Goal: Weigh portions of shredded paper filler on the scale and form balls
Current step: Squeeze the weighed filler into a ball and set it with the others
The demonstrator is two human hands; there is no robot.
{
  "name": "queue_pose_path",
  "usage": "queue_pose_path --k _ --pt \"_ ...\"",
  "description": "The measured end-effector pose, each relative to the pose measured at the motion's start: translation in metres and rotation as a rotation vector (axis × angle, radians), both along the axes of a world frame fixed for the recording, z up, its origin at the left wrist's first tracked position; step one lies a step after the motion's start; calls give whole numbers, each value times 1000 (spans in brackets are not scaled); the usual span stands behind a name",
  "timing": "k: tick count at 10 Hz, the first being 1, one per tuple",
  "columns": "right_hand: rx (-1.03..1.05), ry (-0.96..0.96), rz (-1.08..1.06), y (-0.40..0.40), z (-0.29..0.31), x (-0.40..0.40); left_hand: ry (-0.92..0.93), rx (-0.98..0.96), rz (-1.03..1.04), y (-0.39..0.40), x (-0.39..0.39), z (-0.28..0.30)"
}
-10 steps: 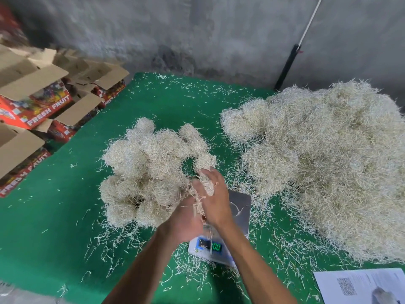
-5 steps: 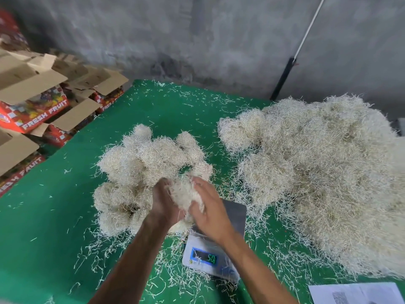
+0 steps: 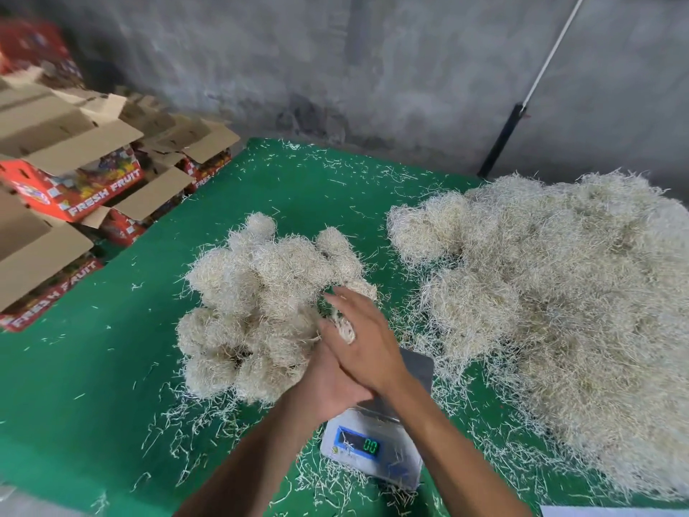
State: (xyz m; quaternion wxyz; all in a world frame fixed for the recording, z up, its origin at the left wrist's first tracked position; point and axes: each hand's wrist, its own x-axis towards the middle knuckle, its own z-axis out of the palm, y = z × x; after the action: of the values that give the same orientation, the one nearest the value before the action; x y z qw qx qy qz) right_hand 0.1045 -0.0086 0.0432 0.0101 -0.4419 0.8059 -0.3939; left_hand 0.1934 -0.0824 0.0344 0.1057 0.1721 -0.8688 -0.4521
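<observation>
**Inspector A:** We note both hands working together above the scale (image 3: 376, 438). The right hand (image 3: 367, 343) lies on top, fingers nearly straight and pressing down; the left hand (image 3: 328, 386) sits beneath it, cupped upward. Between them we see a small wad of shredded paper (image 3: 345, 328) poking out by the right fingers. We judge this to be rolling: palms opposed so the strands pack into a ball.

**Inspector B:** Agreed. How tightly the left fingers curl we cannot tell, as the right hand covers them. The scale's plate is bare apart from stray strands and its display reads zero, so the portion is off it and in the hands.

**Inspector A:** On layout: the finished balls (image 3: 268, 307) sit heaped to the left of the scale, the loose pile (image 3: 559, 300) to its right. We take it that the scale stands between them so stock moves one way across the green table (image 3: 93, 386).

**Inspector B:** Against the picture half a second ago, we record that the portion was then larger and fluffier, held open between both hands, and the display showed a reading. Now the wad is squeezed nearly out of sight and the display is at zero. The heap and the pile look unchanged.

**Inspector A:** The fruit boxes (image 3: 74, 188) beside the table are untouched.
</observation>
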Motion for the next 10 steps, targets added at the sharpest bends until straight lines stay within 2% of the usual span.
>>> queue_pose_path --k 1,2,3,4,5,6,7,8,9,10 --pt "-50 -77 23 18 2 -5 -86 99 137 -27 3 22" --pt "-135 44 116 10 -4 28 83 203 248 -31 9 38" --pt "-188 -41 -84 -10 4 18 150 341 168 -4 7 37" --pt "-172 -184 -146 2 13 -13 131 513 -83 -6 6 28" --pt "-180 -167 -131 10 3 -24 -57 211 -330 -23 7 24" --pt "-385 -406 -341 10 3 -33 116 411 -191 -21 20 32" --pt "-496 -440 -516 13 9 -32 62 569 15 -23 24 29" --pt "-328 -165 -171 7 9 8 86 261 -18 -20 9 33" --pt "-192 -36 80 -7 0 43 128 294 158 -8 -1 21" --pt "-128 -20 63 -15 6 28 91 330 88 3 6 17"
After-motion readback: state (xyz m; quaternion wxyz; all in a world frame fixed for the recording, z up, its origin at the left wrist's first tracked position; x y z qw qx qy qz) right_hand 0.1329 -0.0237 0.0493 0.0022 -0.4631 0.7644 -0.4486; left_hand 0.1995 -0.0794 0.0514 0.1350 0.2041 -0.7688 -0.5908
